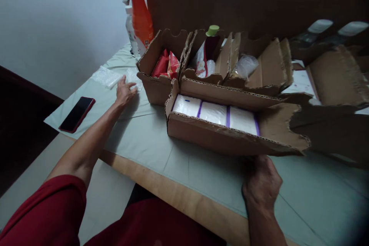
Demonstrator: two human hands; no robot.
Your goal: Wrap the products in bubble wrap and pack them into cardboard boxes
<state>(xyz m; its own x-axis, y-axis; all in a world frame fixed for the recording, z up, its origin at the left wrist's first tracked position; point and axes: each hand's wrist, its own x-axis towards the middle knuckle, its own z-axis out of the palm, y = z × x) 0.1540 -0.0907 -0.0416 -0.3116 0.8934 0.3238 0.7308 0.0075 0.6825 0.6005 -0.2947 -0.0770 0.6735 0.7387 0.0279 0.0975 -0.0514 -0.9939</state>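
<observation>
My left hand [125, 90] reaches over the table, palm side down, with its fingers apart. Its fingertips are at clear bubble wrap [107, 77], and nothing shows in its grasp. In front of me a long open cardboard box [213, 132] holds three white packs with purple edges [212, 112], in a row toward its left end. My right hand [263, 182] is curled just below the box's front side, near its right end. Its fingertips are hidden, and whether it grips the box cannot be made out.
Behind stand several open cardboard boxes [157, 89], holding red packets [167, 64], a green-capped pouch [204, 55] and clear plastic [246, 65]. An orange bottle [141, 15] stands at the back left. A phone [77, 114] lies near the table's left edge.
</observation>
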